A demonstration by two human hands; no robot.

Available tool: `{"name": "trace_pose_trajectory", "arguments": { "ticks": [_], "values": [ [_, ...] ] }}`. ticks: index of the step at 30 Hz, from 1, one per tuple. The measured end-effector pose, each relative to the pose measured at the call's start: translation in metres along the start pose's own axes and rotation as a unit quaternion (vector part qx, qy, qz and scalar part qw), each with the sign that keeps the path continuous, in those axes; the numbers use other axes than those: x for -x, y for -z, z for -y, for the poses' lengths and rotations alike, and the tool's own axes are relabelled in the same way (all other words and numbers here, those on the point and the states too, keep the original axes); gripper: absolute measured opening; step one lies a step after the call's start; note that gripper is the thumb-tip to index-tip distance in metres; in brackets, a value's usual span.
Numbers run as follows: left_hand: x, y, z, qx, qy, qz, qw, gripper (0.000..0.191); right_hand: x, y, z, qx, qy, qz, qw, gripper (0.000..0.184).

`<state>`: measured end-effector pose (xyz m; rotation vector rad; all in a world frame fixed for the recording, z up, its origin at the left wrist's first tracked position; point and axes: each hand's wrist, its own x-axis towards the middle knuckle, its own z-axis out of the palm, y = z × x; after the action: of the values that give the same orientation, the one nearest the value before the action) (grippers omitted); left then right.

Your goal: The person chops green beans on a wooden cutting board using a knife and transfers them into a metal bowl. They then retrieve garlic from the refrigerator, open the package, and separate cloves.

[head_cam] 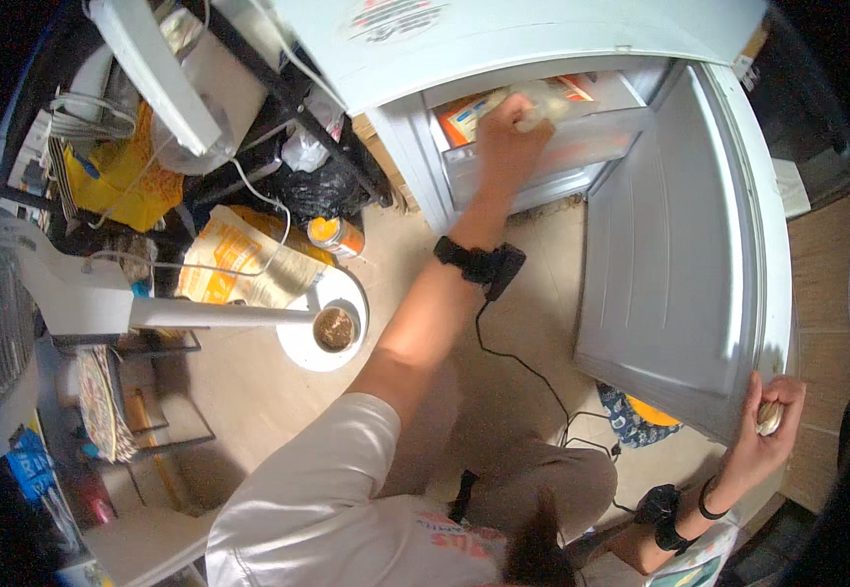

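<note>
My left hand (513,132) reaches into the lower compartment of a white fridge-freezer (542,29) and grips a clear plastic bag (548,103) with pale contents, slightly blurred. The bag is over a translucent drawer (550,158), and orange-and-white packets (462,121) lie in the drawer behind my hand. My right hand (773,418) is at the outer corner of the open freezer door (660,220), its thumb against the door's edge. A small pale, brownish thing (768,417), too small to identify, is clasped in its curled fingers.
A pedestal fan (65,286) stands at left, its white round base (300,352) on the tiled floor. Close by are a paper bag (227,257), an orange-lidded can (335,236) and a loaded black rack (263,66). A black cable (520,359) trails from my left wrist.
</note>
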<state>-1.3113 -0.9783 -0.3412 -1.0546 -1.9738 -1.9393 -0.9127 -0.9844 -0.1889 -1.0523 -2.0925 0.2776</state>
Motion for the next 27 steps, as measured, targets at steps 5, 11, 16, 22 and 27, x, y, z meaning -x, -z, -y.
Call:
{"name": "trace_pose_trajectory", "arguments": {
  "ticks": [5,11,16,22,27],
  "values": [
    [0.001,-0.002,-0.001,0.01,-0.005,0.024,1.0,0.02,0.003,0.004,0.017,-0.002,-0.084,0.0,0.996,0.027],
    [-0.001,0.0,0.003,0.019,-0.029,0.005,0.999,0.024,0.024,-0.043,0.062,0.126,0.131,0.034,0.983,0.023],
    [-0.001,0.004,0.012,-0.036,-0.103,-0.004,0.994,0.022,0.021,-0.082,0.052,0.231,0.188,0.006,0.955,0.024],
    [-0.001,0.005,0.013,-0.007,-0.068,0.041,0.997,0.023,0.017,-0.081,0.004,0.308,0.266,-0.051,0.912,0.024],
    [-0.001,0.008,0.01,-0.003,-0.017,0.061,0.998,0.022,0.01,-0.067,-0.032,0.297,0.284,-0.043,0.911,0.025]
  ]
}}
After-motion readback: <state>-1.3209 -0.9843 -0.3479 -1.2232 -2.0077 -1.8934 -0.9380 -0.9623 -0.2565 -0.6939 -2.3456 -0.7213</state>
